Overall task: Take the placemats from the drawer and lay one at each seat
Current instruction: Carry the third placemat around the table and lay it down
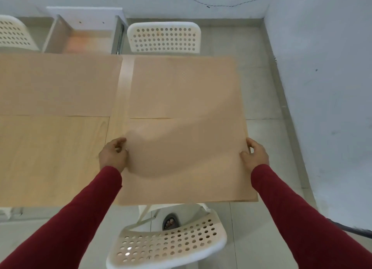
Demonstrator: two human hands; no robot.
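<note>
While your left hand [112,156] and right hand [254,155] pinch the side edges of the placemat [181,160] over the table's [50,158] near right corner, lower it flat and square it to the near edge by the near chair [167,242]. It sags: thin, limp, finely textured, tan. Two more mats [60,83] lie along the far edge; the drawer [82,37] beyond stands open.
</note>
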